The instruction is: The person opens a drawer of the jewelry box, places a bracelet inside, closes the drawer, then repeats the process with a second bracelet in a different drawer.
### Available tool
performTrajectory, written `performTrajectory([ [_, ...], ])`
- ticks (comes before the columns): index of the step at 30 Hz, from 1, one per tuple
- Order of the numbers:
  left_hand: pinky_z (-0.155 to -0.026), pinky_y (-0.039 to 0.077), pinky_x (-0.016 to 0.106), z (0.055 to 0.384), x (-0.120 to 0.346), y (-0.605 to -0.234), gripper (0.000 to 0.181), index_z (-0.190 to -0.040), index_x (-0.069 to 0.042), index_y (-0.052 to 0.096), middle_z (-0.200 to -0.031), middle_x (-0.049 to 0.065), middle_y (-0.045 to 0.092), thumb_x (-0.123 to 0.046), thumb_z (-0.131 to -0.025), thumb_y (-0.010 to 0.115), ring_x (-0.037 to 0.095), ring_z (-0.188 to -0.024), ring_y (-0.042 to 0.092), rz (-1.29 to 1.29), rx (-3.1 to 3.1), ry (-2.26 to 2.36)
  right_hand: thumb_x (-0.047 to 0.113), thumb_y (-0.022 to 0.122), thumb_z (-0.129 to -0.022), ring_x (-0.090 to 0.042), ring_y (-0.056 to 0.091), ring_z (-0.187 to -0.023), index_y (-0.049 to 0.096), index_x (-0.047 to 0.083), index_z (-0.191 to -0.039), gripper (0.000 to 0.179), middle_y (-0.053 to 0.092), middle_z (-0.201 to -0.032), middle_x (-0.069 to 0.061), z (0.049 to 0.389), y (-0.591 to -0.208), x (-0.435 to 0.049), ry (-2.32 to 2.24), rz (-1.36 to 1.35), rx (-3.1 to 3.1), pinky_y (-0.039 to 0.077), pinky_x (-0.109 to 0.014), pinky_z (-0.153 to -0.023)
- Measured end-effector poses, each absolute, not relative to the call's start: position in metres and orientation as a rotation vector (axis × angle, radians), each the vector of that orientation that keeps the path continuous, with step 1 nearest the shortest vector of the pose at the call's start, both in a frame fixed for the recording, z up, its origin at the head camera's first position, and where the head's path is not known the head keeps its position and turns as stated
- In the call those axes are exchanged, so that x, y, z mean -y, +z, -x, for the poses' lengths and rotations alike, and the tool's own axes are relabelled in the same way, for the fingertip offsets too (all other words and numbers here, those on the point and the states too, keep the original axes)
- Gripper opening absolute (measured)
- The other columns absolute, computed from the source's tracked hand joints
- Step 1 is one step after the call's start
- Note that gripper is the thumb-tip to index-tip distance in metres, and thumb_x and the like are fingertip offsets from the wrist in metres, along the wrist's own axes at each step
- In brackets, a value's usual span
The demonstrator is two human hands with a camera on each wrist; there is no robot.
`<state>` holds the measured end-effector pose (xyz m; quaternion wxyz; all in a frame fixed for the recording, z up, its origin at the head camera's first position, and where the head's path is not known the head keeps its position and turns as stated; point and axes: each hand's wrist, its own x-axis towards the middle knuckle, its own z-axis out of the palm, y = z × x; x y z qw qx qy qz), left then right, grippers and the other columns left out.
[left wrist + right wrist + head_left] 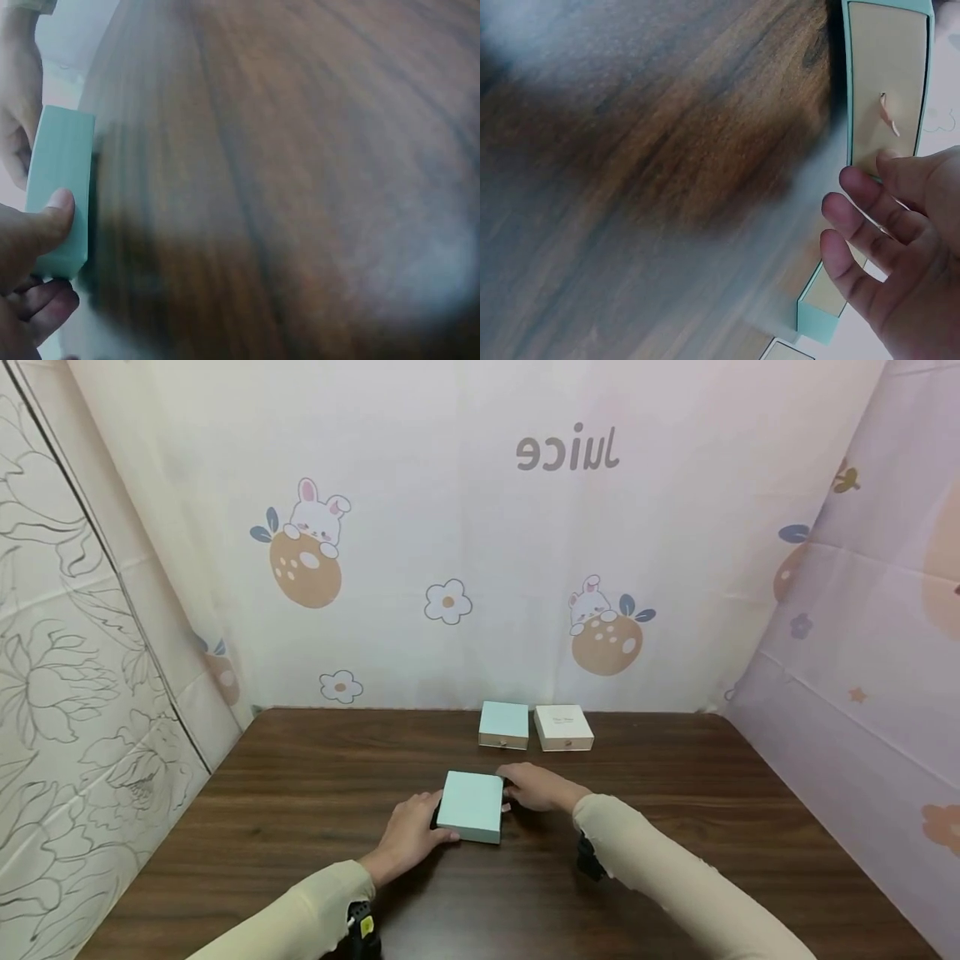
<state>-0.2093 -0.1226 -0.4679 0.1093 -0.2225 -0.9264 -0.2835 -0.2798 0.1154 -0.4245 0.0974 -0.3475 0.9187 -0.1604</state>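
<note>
A mint-green square drawer box (471,802) is at the middle of the table. My left hand (411,828) grips its left end, and in the left wrist view the thumb (60,214) presses on the green side (64,157). The box's right end shows a beige drawer front (889,60) with a small ribbon pull (889,116). By that end is my right hand (542,787). Its thumb and index fingertip are at the edge of the drawer front, the other fingers loosely bent. The ribbon hangs free of them. The drawer front sits within the green sleeve.
Behind, near the table's back edge, stand a second mint-green box (504,720) with a beige front and a white box (564,727) beside it. A printed curtain (450,527) hangs behind the dark wooden table (300,785).
</note>
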Motion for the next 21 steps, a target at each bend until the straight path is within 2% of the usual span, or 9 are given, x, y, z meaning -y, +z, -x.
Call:
performTrajectory([
  [4, -0.086, 0.045, 0.048, 0.213, 0.126, -0.463, 0.057, -0.124, 0.003, 0.059, -0.109, 0.016, 0.065, -0.018, -0.076, 0.081, 0.032, -0.102, 0.059, 0.683, 2.71, -1.023, 0.004, 0.054, -0.096, -0.017, 0.059, -0.099, 0.061, 0.009, -0.111, 0.016, 0.062, -0.106, -0.003, 0.276, -0.421, -0.12, -0.473, 1.083, -2.737, 0.047, -0.036, -0.081],
  [8, -0.084, 0.048, 0.043, 0.217, 0.128, -0.458, 0.055, -0.124, 0.005, 0.06, -0.112, 0.017, 0.064, -0.01, -0.075, 0.08, 0.03, -0.104, 0.06, 0.732, 2.663, -1.147, 0.008, 0.059, -0.095, -0.012, 0.059, -0.094, 0.062, 0.011, -0.105, 0.012, 0.062, -0.103, 0.0, 0.272, -0.418, -0.126, -0.451, 1.128, -2.773, 0.048, -0.033, -0.079],
  [15, -0.072, 0.052, 0.026, 0.223, 0.13, -0.45, 0.045, -0.118, 0.006, 0.063, -0.109, 0.017, 0.065, 0.002, -0.076, 0.077, 0.021, -0.09, 0.065, 0.774, 2.576, -1.346, 0.009, 0.066, -0.09, -0.003, 0.055, -0.071, 0.069, 0.011, -0.094, 0.005, 0.067, -0.088, 0.003, 0.262, -0.412, -0.134, -0.499, 1.187, -2.81, 0.046, -0.026, -0.064],
  [21, -0.07, 0.052, 0.025, 0.227, 0.131, -0.444, 0.04, -0.111, 0.004, 0.067, -0.1, 0.012, 0.069, 0.006, -0.072, 0.078, 0.017, -0.083, 0.067, 0.753, 2.498, -1.361, 0.01, 0.069, -0.087, 0.001, 0.054, -0.066, 0.072, 0.008, -0.091, 0.006, 0.069, -0.084, 0.002, 0.254, -0.41, -0.138, -0.574, 1.208, -2.843, 0.045, -0.022, -0.06],
])
